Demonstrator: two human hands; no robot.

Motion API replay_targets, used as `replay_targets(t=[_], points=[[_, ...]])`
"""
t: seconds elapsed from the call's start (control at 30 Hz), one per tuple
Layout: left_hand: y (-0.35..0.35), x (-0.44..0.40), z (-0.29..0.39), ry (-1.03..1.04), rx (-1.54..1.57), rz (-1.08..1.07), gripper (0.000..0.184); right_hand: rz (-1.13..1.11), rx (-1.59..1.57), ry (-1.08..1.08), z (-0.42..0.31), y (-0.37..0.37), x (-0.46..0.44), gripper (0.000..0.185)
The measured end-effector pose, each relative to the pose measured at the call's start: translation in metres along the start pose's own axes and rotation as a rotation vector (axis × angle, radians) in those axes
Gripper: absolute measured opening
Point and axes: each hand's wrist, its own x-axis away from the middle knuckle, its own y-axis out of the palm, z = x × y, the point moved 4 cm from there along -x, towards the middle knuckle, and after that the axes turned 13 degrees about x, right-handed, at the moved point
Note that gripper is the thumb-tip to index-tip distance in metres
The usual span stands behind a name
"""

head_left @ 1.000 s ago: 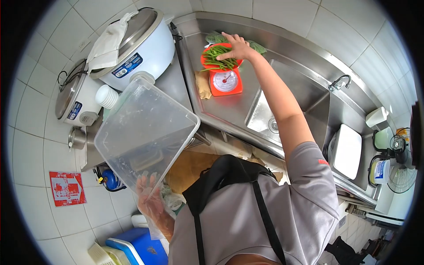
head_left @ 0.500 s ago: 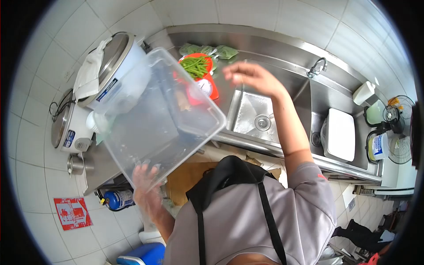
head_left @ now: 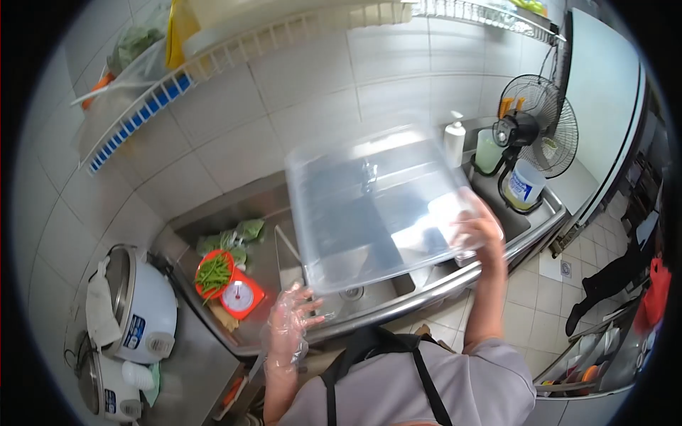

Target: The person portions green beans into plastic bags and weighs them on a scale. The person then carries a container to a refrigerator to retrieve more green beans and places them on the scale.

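A large see-through plastic tub [head_left: 376, 206] is tilted up over the sink, blurred by motion. My right hand [head_left: 477, 231] grips its right edge, the fingers partly seen through the plastic. Close to the tub's lower left corner, my left hand [head_left: 290, 326] wears a thin plastic glove, with its fingers spread and nothing held. Through the tub the tap [head_left: 369, 174] and part of the sink basin show dimly.
On the steel counter at left, green beans [head_left: 214, 275] lie in the pan of a red scale [head_left: 241, 295], with bagged greens [head_left: 249, 229] behind. Rice cookers [head_left: 142, 319] stand lower left. A fan [head_left: 522, 128] and a pump bottle [head_left: 455, 142] are at right. Overhead runs a wire rack [head_left: 256, 50].
The tub has moved from the left to over the sink. My left hand has let go of it and my right hand has taken hold. The view has turned up and right.
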Motion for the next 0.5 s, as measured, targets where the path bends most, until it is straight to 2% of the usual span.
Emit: replay_targets(t=[0.07, 0.13, 0.2, 0.27, 0.33, 0.43, 0.47, 0.5], points=[[0.008, -0.014, -0.007, -0.017, 0.030, -0.068, 0.054, 0.300, 0.169, -0.235, -0.070, -0.049, 0.028, 0.064], [0.005, -0.026, -0.015, -0.034, 0.054, -0.123, 0.049, 0.483, 0.288, -0.457, -0.117, -0.103, 0.050, 0.065], [0.003, -0.034, -0.019, -0.045, 0.049, -0.087, 0.045, 0.647, 0.357, -0.575, -0.162, -0.150, 0.061, 0.064], [0.001, -0.038, -0.020, -0.038, 0.039, -0.057, 0.043, 0.859, 0.485, -0.702, -0.218, -0.160, 0.053, 0.063], [0.003, -0.042, -0.020, -0.033, 0.066, -0.057, 0.039, 0.908, 0.575, -0.821, -0.274, -0.157, 0.023, 0.060], [0.011, -0.039, -0.017, 0.026, 0.041, -0.065, 0.035, 0.842, 0.593, -1.057, -0.353, -0.156, -0.049, 0.054], [0.014, -0.035, -0.016, 0.053, 0.020, -0.064, 0.034, 0.933, 0.624, -1.120, -0.374, -0.135, -0.068, 0.052], [0.013, -0.032, -0.017, 0.054, -0.009, -0.051, 0.033, 0.964, 0.486, -1.176, -0.394, -0.110, -0.082, 0.056]])
